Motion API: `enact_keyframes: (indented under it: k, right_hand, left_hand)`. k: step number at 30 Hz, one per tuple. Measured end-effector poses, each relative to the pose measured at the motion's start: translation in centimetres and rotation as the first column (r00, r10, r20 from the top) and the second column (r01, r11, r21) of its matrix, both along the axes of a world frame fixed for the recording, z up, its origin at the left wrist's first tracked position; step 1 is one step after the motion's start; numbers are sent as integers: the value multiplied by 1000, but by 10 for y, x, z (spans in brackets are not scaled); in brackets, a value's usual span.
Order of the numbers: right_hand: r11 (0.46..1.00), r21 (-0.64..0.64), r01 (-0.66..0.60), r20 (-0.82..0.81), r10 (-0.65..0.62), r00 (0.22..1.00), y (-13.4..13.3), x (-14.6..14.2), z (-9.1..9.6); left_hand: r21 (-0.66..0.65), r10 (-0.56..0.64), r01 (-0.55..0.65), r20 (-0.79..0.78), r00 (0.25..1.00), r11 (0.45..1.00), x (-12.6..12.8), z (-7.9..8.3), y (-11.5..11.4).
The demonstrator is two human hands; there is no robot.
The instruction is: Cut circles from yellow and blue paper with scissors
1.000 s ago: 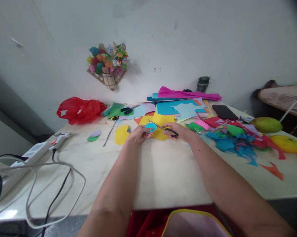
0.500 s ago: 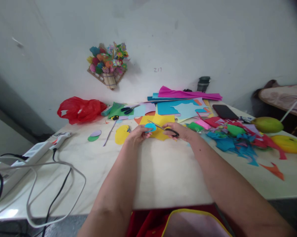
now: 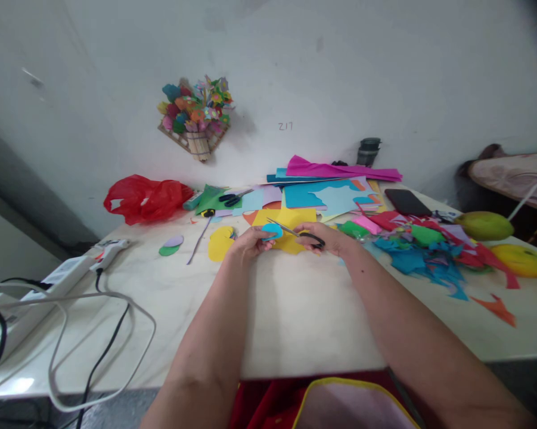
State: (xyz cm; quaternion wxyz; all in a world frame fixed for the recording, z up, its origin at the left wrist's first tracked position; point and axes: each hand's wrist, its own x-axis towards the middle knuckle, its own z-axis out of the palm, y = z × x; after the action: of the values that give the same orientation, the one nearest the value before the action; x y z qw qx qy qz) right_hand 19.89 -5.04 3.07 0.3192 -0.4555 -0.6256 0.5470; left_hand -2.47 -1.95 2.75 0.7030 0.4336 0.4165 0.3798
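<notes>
Between the fingers of my left hand (image 3: 252, 241) is a small blue paper circle (image 3: 272, 231), pinched at its left side. My right hand (image 3: 324, 235) is closed around black-handled scissors (image 3: 312, 239), whose blades point left and reach to the circle's upper edge. Behind and beneath both hands lies a yellow paper sheet (image 3: 290, 217). Left of my left hand are rounded yellow paper pieces (image 3: 220, 245). Farther left, a lilac oval (image 3: 174, 241) partly covers a green one (image 3: 168, 251).
Coloured scraps (image 3: 411, 253) are heaped at the right, near a phone (image 3: 406, 202) and two yellow-green fruits (image 3: 485, 226). A second pair of scissors (image 3: 233, 198) and a red plastic bag (image 3: 145, 199) lie at the back left. Looping cables (image 3: 147, 345) and a power strip (image 3: 62, 274) occupy the left side.
Almost nothing differs. Both hands stay in place with the paper circle and the scissors; the scissor handles have shifted very slightly.
</notes>
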Motion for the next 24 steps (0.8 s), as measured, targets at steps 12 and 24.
enact_keyframes:
  k: [12,24]
  right_hand:
    - [995,15,-96,33,96,995,-1,31,8]
    - [884,461,76,742,-431,514,5,-3,4]
  left_hand:
    - [100,254,-263,101,962,960,2,0,4]
    - [279,326,-357,152,933,891,7,-9,9]
